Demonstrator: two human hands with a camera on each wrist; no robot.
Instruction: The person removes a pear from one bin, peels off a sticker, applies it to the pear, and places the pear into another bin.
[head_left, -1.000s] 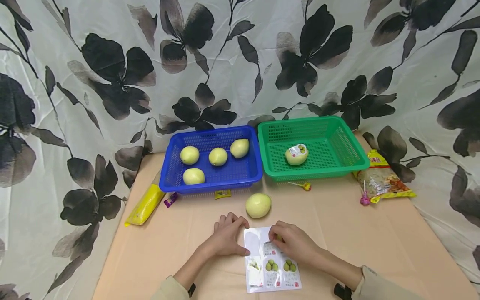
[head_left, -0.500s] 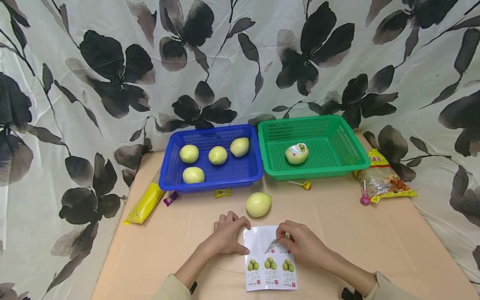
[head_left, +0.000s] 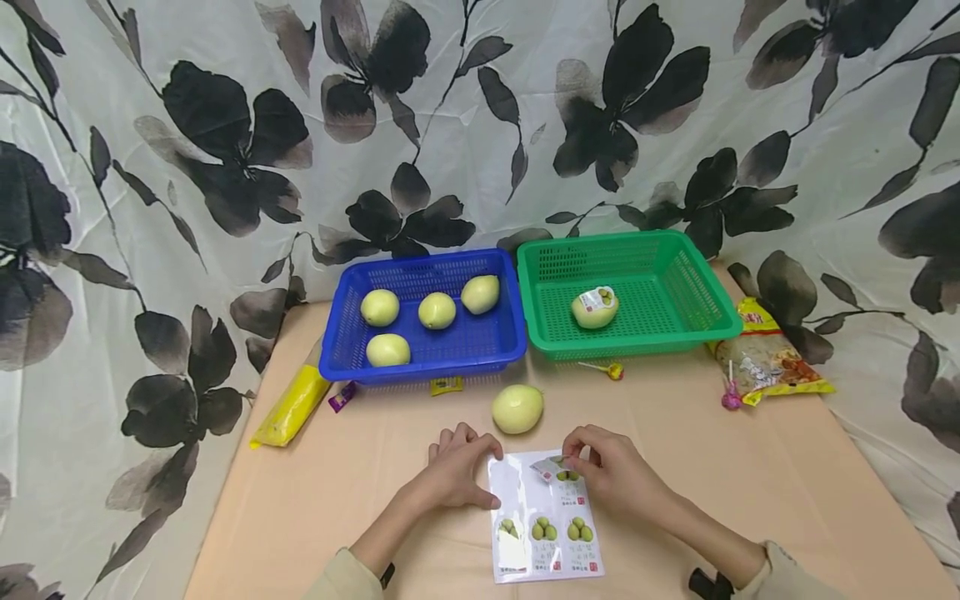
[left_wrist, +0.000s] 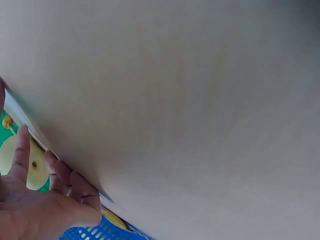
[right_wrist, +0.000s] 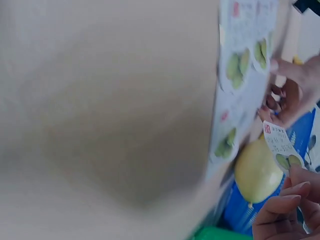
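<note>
A white sticker sheet (head_left: 513,492) printed with green fruit lies on the table in the head view. My left hand (head_left: 459,472) rests at its left edge, thumb and forefinger spread on the sheet. Over the sheet's upper part, my right hand (head_left: 621,473) pinches a sticker (head_left: 549,469) by its edge. In the right wrist view that sticker (right_wrist: 278,141) stands off the sheet, between thumb and finger. Just beyond the sheet sits a round pale yellow-green fruit (head_left: 517,409), touched by neither hand. The left wrist view shows mostly tabletop, with the left hand (left_wrist: 47,200) at lower left.
Behind stand a blue basket (head_left: 420,375) with several similar fruits and a green basket (head_left: 660,312) with one labelled fruit (head_left: 595,308). Around them lie a yellow packet (head_left: 292,406), small candies (head_left: 446,386), lollipops (head_left: 615,372) and a snack bag (head_left: 772,358).
My right hand has moved right and slightly away, lifting the sticker off the upper middle of the sheet. My left hand has stayed in place at the sheet's edge.
</note>
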